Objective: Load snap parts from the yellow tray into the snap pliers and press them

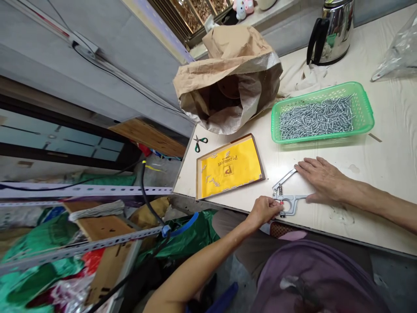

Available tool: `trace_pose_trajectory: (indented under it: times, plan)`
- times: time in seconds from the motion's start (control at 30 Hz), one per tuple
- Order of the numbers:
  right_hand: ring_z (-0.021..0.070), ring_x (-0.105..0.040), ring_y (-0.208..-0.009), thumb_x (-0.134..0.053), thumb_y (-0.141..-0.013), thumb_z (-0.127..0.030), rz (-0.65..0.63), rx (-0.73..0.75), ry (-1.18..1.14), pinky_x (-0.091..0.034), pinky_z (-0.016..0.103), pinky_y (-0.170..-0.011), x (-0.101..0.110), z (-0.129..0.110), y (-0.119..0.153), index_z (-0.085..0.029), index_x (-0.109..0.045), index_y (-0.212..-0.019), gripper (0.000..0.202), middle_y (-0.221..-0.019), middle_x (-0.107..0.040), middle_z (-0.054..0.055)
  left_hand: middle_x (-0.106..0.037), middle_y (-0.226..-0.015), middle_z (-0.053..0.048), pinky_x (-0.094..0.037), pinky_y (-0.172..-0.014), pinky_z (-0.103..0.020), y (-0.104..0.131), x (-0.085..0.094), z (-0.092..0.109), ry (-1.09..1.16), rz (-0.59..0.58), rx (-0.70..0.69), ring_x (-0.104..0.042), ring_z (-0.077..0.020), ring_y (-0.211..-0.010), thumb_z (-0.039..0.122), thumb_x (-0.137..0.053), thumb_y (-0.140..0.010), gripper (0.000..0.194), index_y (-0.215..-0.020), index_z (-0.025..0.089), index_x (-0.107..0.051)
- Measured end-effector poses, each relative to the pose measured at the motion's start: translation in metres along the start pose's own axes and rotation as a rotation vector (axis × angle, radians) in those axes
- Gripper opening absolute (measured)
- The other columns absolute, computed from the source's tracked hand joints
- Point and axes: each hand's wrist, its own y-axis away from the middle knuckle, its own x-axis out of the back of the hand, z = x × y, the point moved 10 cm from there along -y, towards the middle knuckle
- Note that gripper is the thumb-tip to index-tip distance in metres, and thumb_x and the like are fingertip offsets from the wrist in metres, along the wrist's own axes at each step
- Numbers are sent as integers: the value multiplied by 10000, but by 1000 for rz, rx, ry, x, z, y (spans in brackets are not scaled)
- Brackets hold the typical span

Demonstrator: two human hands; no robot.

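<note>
Grey metal, in the head view, for the tool (pixel 295 205), lying at the near edge of the counter (pixel 391 169), with a slanting lever (pixel 284 178) raised over the lower handle and a small spring (pixel 280 189) near the hinge. At the red part of this tool, the left hand (pixel 263 211), with fingers pinched together there; impossible to tell if also a small piece between the tips. At the other end, the right hand (pixel 321 178), with fingers stretched out and released rather than clenched, touching the end of the lever, and with the thumb at the lower handle.

To the left of the tool, a tray (pixel 246 161) with yellow lining and printed letters, set at a slant; on it, small pieces (pixel 213 180), partly scattered, partly along the near rim. Just beyond the tray, scissors (pixel 197 147) with dark green handles and spread blades. Beyond the right hand, a green basket (pixel 365 121) with a thick layer of shiny metal pieces (pixel 316 119). Behind the tray, a large brown bag (pixel 202 84) with open mouth and dark inside. At the far side, a shiny kettle (pixel 339 34) with black handle; farther right, a clear plastic bag (pixel 399 52). Above, near the window, a white and pink toy (pixel 241 8). At far left, below the counter, a rack (pixel 87 247) with a wooden plank (pixel 100 226).
</note>
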Motion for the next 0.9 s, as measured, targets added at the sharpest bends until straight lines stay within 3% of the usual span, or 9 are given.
trace_pose_trajectory:
  times: [0.13, 0.23, 0.33, 0.43, 0.53, 0.67, 0.8, 0.9]
  plan:
    - [309, -545, -974, -743, -663, -521, -13, 5, 61, -399, 462, -895, 7, -9, -2, -98, -560, -1184, 695, -1049, -640, 161, -454, -437, 65, -368, -414, -188, 3, 2, 2, -8, 9, 9, -402, -69, -371, 294, -619, -774, 229, -611, 133, -610]
    - [270, -537, -890, -757, -687, -449, -34, 3, 89, -402, 399, -815, 14, -16, 0, -126, -602, -1059, 516, -941, -637, 117, -501, -488, 38, -410, -472, -211, 11, 5, 6, -134, 52, -11, -478, -99, -439, 320, -610, -819, 261, -634, 136, -617]
    - [250, -534, -863, -767, -706, -395, -59, -20, 87, -402, 365, -769, 16, -19, 3, -129, -610, -977, 412, -897, -629, 96, -645, -743, -35, -494, -661, -264, 26, 14, 37, -384, 287, -284, -615, -168, -719, 308, -606, -859, 180, -796, 149, -662]
    - [239, -535, -854, -778, -707, -359, -63, -39, 66, -412, 344, -738, 16, -21, 6, -122, -604, -975, 398, -898, -625, 93, -647, -1099, -108, -510, -845, -362, 39, -1, 77, -620, 439, -627, -589, -244, -1027, 349, -621, -874, 292, -1105, 171, -610]
    - [244, -534, -866, -781, -701, -341, -33, -36, 39, -431, 342, -730, 20, -21, 8, -124, -588, -1021, 432, -933, -622, 104, -537, -1323, -169, -468, -973, -449, 30, -22, 101, -767, 407, -812, -495, -299, -1204, 375, -655, -852, 551, -1310, 147, -451]
    - [254, -534, -889, -812, -648, -289, -30, -12, 21, -449, 342, -740, 23, -21, 12, -93, -575, -1076, 528, -985, -618, 130, -521, -1302, -172, -474, -961, -462, 11, -33, 113, -784, 284, -860, -509, -298, -1154, 332, -644, -856, 615, -1370, 131, -373]
    - [202, -535, -790, -628, -812, -141, -45, -14, -16, -422, 303, -684, 19, -21, 18, -151, -598, -865, 62, -849, -610, 70, -574, -1152, -125, -500, -875, -441, 7, -37, 111, -798, 249, -835, -541, -271, -1045, 290, -567, -905, 422, -1293, 157, -470]
    - [176, -533, -735, -497, -873, -63, -22, -22, -22, -398, 286, -647, 14, -26, 24, -184, -576, -775, 175, -768, -596, 35, -611, -1025, -85, -505, -819, -396, 8, -42, 111, -823, 242, -827, -556, -242, -973, 256, -528, -929, 233, -1148, 186, -572]
